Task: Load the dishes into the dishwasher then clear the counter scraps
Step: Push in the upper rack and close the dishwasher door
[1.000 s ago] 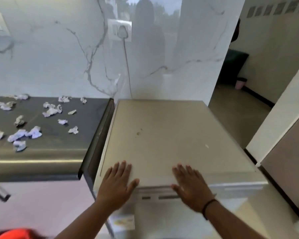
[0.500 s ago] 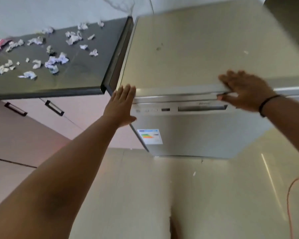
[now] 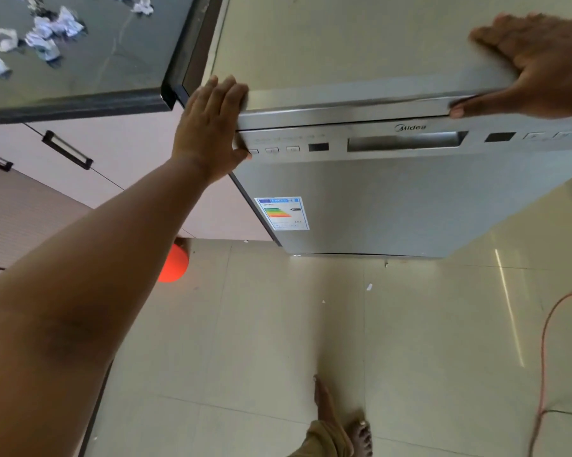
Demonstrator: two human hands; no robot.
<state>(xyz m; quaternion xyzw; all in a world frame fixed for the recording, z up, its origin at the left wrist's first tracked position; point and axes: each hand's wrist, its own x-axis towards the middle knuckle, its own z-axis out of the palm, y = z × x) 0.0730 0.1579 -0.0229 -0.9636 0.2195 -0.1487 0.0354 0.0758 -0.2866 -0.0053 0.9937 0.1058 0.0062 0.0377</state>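
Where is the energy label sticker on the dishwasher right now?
In the head view, the energy label sticker sits on the dishwasher door's upper left area, below the control buttons and just beneath the left hand.

Scraps (image 3: pixel 43 34) on counter (image 3: pixel 113 61), dishwasher (image 3: pixel 393 199) just right, cabinets (image 3: pixel 80 179) below

A: What's sitting round the edges, non-job stuff?

B: Pale tiled floor (image 3: pixel 278 341) is taking up most of the btm half. Orange cable (image 3: pixel 543 351) is trailing along the floor's right edge. Orange round obj (image 3: pixel 172 263) is resting on the floor by the cabinet base, partly hidden.

A: Cabinets?

B: Pink cabinet fronts (image 3: pixel 119 153) are running under the left side, two black handles (image 3: pixel 67 150) showing. Bare foot (image 3: pixel 360 433) is standing near the floor's btm edge.
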